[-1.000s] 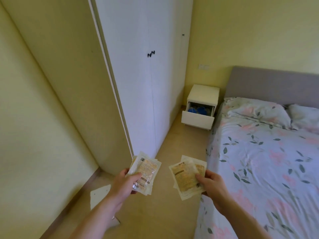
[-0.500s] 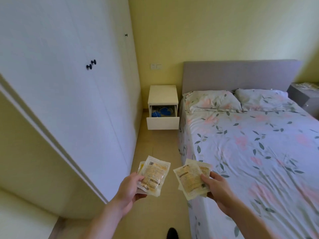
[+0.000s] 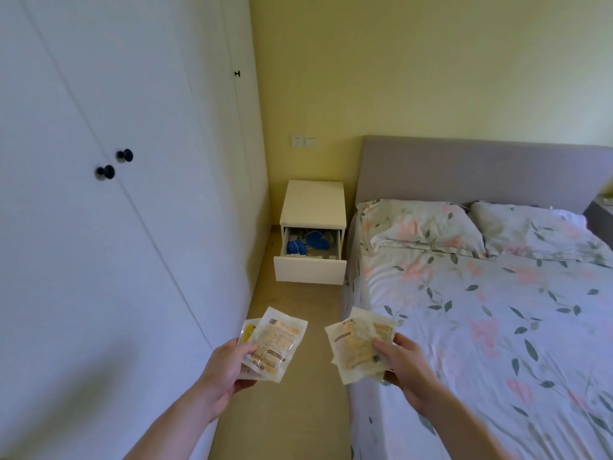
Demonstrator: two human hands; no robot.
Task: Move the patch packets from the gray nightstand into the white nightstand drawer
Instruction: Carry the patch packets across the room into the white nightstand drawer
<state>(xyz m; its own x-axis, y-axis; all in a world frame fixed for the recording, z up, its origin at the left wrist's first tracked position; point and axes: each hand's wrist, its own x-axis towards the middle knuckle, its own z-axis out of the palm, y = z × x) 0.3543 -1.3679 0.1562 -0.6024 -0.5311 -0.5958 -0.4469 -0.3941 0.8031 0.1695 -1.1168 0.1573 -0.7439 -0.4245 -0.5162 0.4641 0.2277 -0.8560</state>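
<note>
Patch packets fanned in both hands, floor strip between wardrobe and bed.

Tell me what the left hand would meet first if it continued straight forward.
Probably the open drawer front; the floor between looks free, though depth is unclear. The left hand holds packets.

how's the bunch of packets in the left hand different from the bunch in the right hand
The left hand holds its patch packets over the floor beside the wardrobe, with a yellow-printed packet peeking out behind; the right hand holds its patch packets at the bed edge, all pale cream. The left bunch tilts right, the right bunch tilts left. Both are pinched under a thumb.
</note>
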